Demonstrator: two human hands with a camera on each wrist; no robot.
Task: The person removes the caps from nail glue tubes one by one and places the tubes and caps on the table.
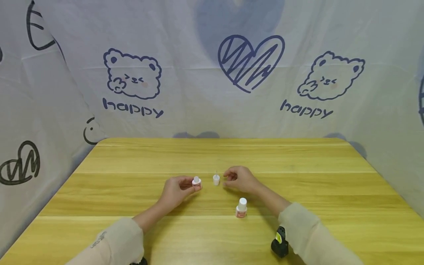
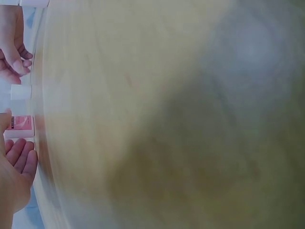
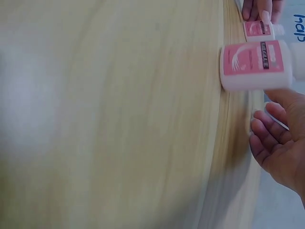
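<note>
My left hand pinches a small white glue bottle with a pink label, thumb on the near side. Its big cap is off, and a pale nozzle or neck shows on top. Just right of it a white cap stands upside down on the table, a thin brush or pin pointing up from it. My right hand is beside that cap, fingers loosely bent around nothing. Nearer to me stands a second glue bottle, capped and upright; it looms large in the right wrist view, in front of the right hand.
Everything stands on a wood-grain table. A white cloth with drawn bears and a heart hangs behind it and along the sides. Dark wrist cameras sit at the sleeves.
</note>
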